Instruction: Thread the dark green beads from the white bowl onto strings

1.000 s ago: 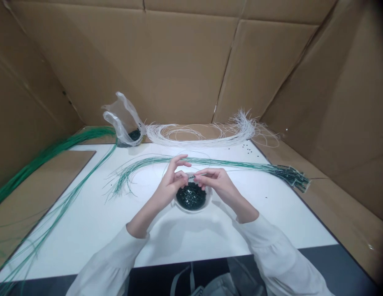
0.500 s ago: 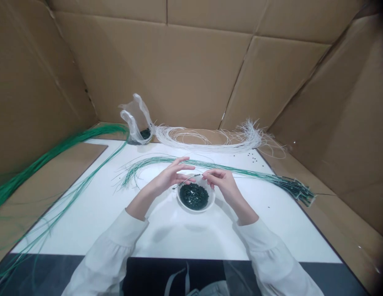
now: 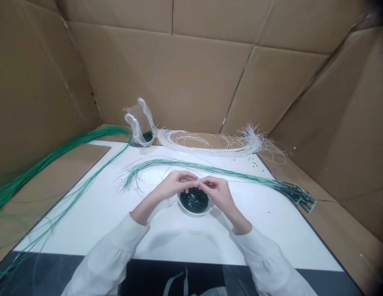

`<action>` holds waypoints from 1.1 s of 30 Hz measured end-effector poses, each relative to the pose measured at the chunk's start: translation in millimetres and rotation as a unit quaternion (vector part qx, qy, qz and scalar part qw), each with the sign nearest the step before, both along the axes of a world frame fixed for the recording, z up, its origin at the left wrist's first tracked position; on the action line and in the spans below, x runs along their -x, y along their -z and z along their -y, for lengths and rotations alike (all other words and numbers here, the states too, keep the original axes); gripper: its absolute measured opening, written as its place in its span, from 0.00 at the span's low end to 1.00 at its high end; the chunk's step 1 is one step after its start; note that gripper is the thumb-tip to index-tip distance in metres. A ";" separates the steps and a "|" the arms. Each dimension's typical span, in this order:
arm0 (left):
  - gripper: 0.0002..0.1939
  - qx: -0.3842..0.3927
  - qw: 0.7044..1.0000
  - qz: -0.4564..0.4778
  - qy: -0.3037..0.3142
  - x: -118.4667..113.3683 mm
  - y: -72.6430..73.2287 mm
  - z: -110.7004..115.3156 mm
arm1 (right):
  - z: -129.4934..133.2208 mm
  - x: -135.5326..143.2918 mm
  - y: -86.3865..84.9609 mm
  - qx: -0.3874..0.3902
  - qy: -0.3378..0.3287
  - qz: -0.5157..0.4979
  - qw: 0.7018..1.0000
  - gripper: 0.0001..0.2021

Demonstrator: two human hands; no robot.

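Over the back rim of a white bowl [image 3: 197,214], my left hand [image 3: 175,183] and my right hand [image 3: 218,192] meet at their fingertips. Each is pinched closed on a thin strand that the fingers mostly hide. Its beaded part cannot be made out now. Dark green beads [image 3: 194,201] fill the bowl just under my fingers. Behind the hands lies a bundle of green wires [image 3: 210,166], its right end dark with beads [image 3: 298,195].
At the back, a clear plastic bag [image 3: 138,127] holds dark beads, beside a coil of white strands [image 3: 210,151]. Long green strands [image 3: 70,144] hang along the left. Several loose beads [image 3: 254,164] lie at the back right. Cardboard walls [image 3: 154,78] enclose the white table [image 3: 271,238].
My left hand, open with spread fingers before, has closed and come to my right fingertips. The beaded strand between the hands is now hidden. The view has tilted slightly.
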State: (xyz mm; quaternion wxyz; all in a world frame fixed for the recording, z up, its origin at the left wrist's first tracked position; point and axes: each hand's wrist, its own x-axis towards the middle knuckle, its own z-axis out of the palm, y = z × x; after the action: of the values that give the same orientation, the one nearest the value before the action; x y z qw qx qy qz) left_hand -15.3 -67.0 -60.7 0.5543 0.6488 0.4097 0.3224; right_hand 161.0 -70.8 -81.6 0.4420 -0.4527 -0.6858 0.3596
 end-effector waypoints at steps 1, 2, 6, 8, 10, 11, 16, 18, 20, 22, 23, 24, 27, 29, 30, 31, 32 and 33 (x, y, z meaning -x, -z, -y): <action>0.18 -0.019 1.000 -0.022 -0.011 -0.3 1.4 -0.1 | 1.3 0.8 0.2 -0.011 0.005 0.011 1.000 0.09; 0.17 -0.034 0.998 -0.042 -0.023 -0.1 2.8 -0.5 | 2.1 1.2 0.2 -0.018 0.011 0.020 1.000 0.08; 0.13 -0.045 0.996 -0.064 -0.051 2.7 8.3 -5.0 | 0.1 -0.6 0.4 -0.025 0.019 0.033 0.999 0.09; 0.12 -0.048 0.995 -0.061 -0.059 3.8 10.4 -7.9 | -2.9 -2.7 0.5 -0.020 0.020 0.024 0.999 0.11; 0.10 -0.063 0.993 -0.059 -0.075 4.3 11.7 -10.2 | -6.0 -4.3 -0.1 -0.013 0.025 0.040 0.999 0.17; 0.10 -0.067 0.993 -0.055 -0.085 4.5 12.1 -11.2 | -7.3 -4.6 -0.9 -0.010 0.025 0.069 0.997 0.18; 0.07 -0.061 0.991 -0.028 -0.114 5.9 12.5 -13.6 | -6.7 5.2 -7.6 -0.041 -0.091 0.385 0.917 0.05; 0.08 -0.065 0.990 -0.033 -0.120 6.4 12.2 -14.0 | -3.4 13.2 -9.8 -0.064 -0.111 0.473 0.872 0.06; 0.09 -0.075 0.988 -0.042 -0.126 6.4 11.7 -13.8 | -0.4 20.4 -10.3 -0.067 -0.091 0.517 0.848 0.10; 0.10 -0.087 0.986 -0.050 -0.133 5.7 10.6 -13.0 | 0.8 24.2 -8.7 -0.062 -0.074 0.528 0.844 0.12; 0.10 -0.092 0.985 -0.054 -0.137 5.1 9.8 -12.3 | 0.6 24.7 -7.2 -0.061 -0.072 0.525 0.846 0.12; 0.11 -0.096 0.983 -0.057 -0.143 4.4 8.9 -11.5 | 0.0 24.2 -5.4 -0.061 -0.072 0.523 0.847 0.12; 0.10 -0.104 0.978 -0.069 -0.165 2.3 5.9 -8.6 | -3.2 19.6 0.3 -0.066 -0.098 0.482 0.869 0.12; 0.10 -0.108 0.976 -0.075 -0.173 1.0 4.6 -7.1 | -5.0 16.1 2.7 -0.060 -0.132 0.437 0.888 0.13; 0.10 -0.110 0.976 -0.077 -0.174 0.6 4.2 -6.5 | -5.6 14.8 3.3 -0.057 -0.146 0.418 0.895 0.13; 0.10 -0.112 0.975 -0.077 -0.174 0.2 4.1 -6.2 | -5.9 13.7 3.5 -0.054 -0.154 0.405 0.900 0.13; 0.10 -0.114 0.975 -0.077 -0.174 0.0 4.1 -5.9 | -6.1 12.7 3.5 -0.052 -0.157 0.400 0.901 0.12; 0.10 -0.115 0.975 -0.077 -0.175 -0.2 4.2 -5.7 | -6.1 11.9 3.2 -0.052 -0.158 0.396 0.903 0.12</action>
State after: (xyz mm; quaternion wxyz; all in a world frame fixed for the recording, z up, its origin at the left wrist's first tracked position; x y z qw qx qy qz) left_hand -15.0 -61.3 -64.9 0.3775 0.6494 0.5185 0.4086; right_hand 149.1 -64.8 -84.8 0.0942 -0.4202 -0.8846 0.1792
